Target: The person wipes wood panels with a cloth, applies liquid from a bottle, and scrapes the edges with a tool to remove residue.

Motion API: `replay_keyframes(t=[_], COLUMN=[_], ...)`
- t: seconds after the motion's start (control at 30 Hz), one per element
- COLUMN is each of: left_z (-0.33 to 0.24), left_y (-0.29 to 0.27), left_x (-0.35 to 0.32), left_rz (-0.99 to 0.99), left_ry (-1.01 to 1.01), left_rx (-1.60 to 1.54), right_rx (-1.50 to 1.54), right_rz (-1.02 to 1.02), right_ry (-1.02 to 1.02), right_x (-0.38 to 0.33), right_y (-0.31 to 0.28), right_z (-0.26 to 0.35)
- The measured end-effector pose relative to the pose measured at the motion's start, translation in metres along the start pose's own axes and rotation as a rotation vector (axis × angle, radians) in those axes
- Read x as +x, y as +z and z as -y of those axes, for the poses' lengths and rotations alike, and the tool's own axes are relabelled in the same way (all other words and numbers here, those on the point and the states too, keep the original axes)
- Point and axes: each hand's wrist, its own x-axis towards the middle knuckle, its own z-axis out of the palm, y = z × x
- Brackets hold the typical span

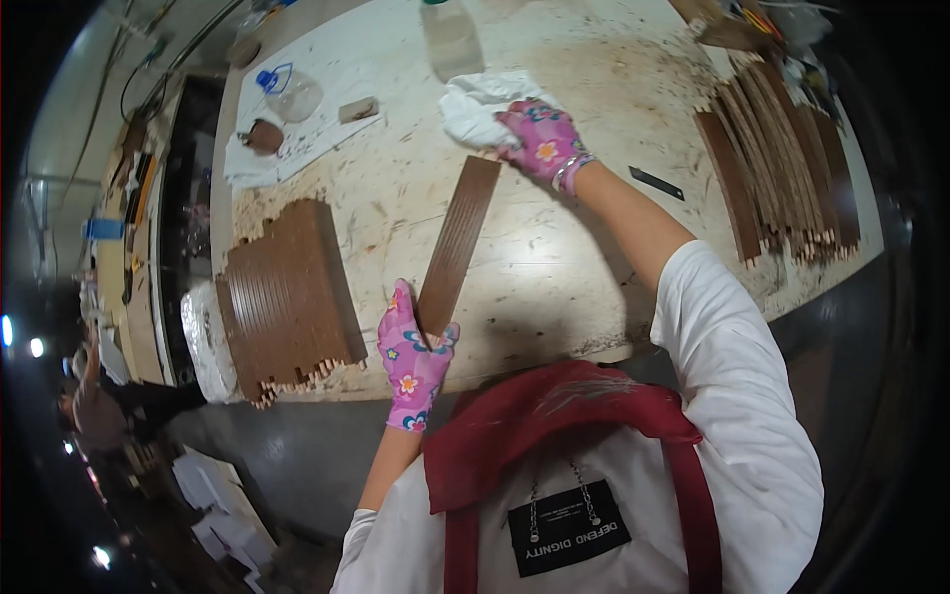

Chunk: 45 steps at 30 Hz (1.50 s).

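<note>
My left hand [414,368], in a pink flowered glove, grips the near end of a brown grooved wooden slat [461,243]. The slat slants up and away over the worktable [554,287]. Beyond its far end, my right hand [542,141], gloved alike, is closed on a crumpled white cloth [480,107] lying on the table. Part of the cloth is hidden under the fingers. Left of my left hand lies a stack of brown slats [287,287] with pale pegs at their near ends.
More slats [777,158] stand on edge at the right, near a black utility knife [656,183]. Farther back are a large clear bottle [450,40], a blue-capped jug [292,94], a brown cup [262,137] and a small block [358,109]. Another person [99,401] is at far left.
</note>
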Motion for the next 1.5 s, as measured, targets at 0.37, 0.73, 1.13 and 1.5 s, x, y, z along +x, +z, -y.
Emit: replay_keyframes(t=[0.37,0.73,1.13,1.5], left_z=[0.038,0.026,0.027,0.027], left_y=[0.019,0.015,0.016,-0.001], left_x=[-0.019,-0.009,-0.011,0.018], left_rz=[-0.257,-0.198,-0.209,0.276], left_ry=[0.065,-0.019,-0.016,-0.404], left_rx=[0.066,-0.112,-0.157,-1.027], right_rx=[0.420,0.030,0.200,1.215], right_rz=[-0.299,-0.049,0.048,-0.315], right_ry=[-0.062,-0.070,0.226,0.438], right_x=[-0.030,-0.003,0.002,-0.021], right_y=[-0.068,-0.012,-0.010,-0.070], right_z=[0.049,0.039,0.023,-0.009])
